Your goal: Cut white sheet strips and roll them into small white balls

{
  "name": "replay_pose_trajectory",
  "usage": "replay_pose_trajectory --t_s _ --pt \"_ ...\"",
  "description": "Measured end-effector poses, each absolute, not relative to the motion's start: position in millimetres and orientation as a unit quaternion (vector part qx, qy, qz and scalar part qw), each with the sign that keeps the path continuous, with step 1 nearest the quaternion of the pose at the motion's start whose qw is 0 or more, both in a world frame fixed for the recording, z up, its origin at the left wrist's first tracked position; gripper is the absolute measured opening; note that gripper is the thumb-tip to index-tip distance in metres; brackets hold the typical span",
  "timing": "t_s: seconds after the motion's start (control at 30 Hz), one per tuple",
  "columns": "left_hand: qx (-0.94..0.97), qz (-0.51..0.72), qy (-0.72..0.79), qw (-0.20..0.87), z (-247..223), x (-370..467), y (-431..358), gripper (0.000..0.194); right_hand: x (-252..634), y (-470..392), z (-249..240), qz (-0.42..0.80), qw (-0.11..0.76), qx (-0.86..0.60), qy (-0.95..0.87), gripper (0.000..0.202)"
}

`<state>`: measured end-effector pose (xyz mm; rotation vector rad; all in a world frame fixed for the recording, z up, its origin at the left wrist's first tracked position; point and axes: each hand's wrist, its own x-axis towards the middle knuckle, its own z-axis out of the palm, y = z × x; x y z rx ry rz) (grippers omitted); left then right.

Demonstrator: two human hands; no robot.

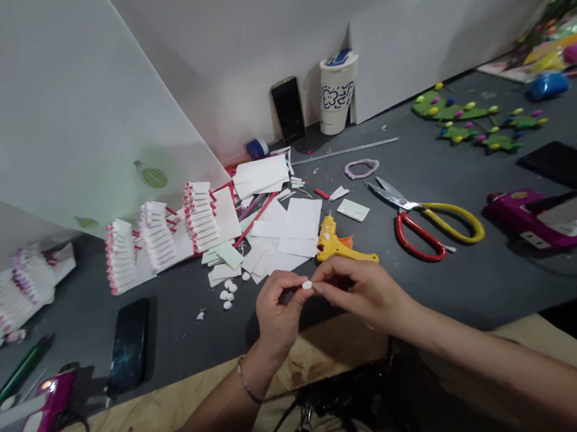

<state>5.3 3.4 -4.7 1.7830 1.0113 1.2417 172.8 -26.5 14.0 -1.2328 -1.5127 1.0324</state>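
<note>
Near the front edge of the dark tabletop, my left hand (280, 308) and my right hand (363, 287) meet fingertip to fingertip. Both are closed in a pinch on a small white roundish piece (307, 285), partly covered by the fingers. Several similar white pieces (226, 296) lie on the table to the left. Just beyond my right hand is a yellow hot glue gun (338, 244). Blank white paper pieces (303, 218) are scattered behind my left hand.
Scissors (408, 206) with red and yellow handles lie open to the right. Left are cards with rows of red-tipped white sticks (122, 256) and a phone (129, 345). Behind stand another phone (289, 111) and a cup (336, 96). Magenta devices (523, 221) sit at both sides.
</note>
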Motion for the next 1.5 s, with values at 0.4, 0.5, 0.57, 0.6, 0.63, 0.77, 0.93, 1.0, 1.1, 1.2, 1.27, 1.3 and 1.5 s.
replay_pose_trajectory --t_s 0.4,0.5,0.57,0.6,0.63,0.77,0.93,1.0,1.1,1.2,1.27,1.3,1.5 --pt "0.676 0.469 0.397 0.405 -5.7 2.7 7.3 0.016 166.7 -27.6 8.8 0.394 0.48 -0.486 -0.615 0.011" --pt "0.676 0.488 0.393 0.387 -5.5 3.9 6.6 0.014 165.6 -27.8 7.6 0.398 0.485 -0.489 -0.606 0.012" --pt "0.672 0.505 0.384 0.382 -5.5 5.1 6.5 0.014 165.0 -28.2 7.3 0.408 0.488 -0.49 -0.596 0.012" --pt "0.668 0.511 0.378 0.386 -5.4 5.5 6.6 0.013 165.0 -28.4 7.1 0.417 0.489 -0.491 -0.589 0.012" --pt "0.664 0.516 0.371 0.394 -5.3 5.7 6.9 0.013 165.2 -28.4 6.9 0.429 0.488 -0.491 -0.58 0.011" --pt "0.646 0.51 0.354 0.443 -4.9 4.5 8.4 0.015 168.4 -27.7 6.7 0.485 0.47 -0.49 -0.551 0.01" --pt "0.626 0.473 0.355 0.509 -5.4 3.0 8.8 0.029 172.6 -26.2 10.0 0.53 0.45 -0.468 -0.546 0.015" --pt "0.622 0.461 0.354 0.525 -5.7 3.1 8.5 0.032 172.7 -26.0 11.0 0.537 0.447 -0.466 -0.543 0.018" --pt "0.636 0.451 0.346 0.522 -5.5 2.6 8.7 0.032 172.2 -25.8 11.5 0.552 0.437 -0.466 -0.536 0.019" --pt "0.672 0.433 0.342 0.494 -3.1 -0.4 10.0 0.031 173.2 -24.2 12.5 0.55 0.432 -0.476 -0.534 0.017" --pt "0.709 0.41 0.341 0.462 -0.4 -3.4 11.3 0.032 175.1 -22.5 13.9 0.54 0.436 -0.484 -0.533 0.016" --pt "0.733 0.397 0.338 0.437 0.9 -4.8 12.0 0.032 176.1 -21.7 14.6 0.536 0.436 -0.487 -0.534 0.015" --pt "0.816 0.399 0.298 0.292 3.2 -7.6 13.2 0.023 178.4 -20.9 17.5 0.509 0.43 -0.503 -0.551 0.015"
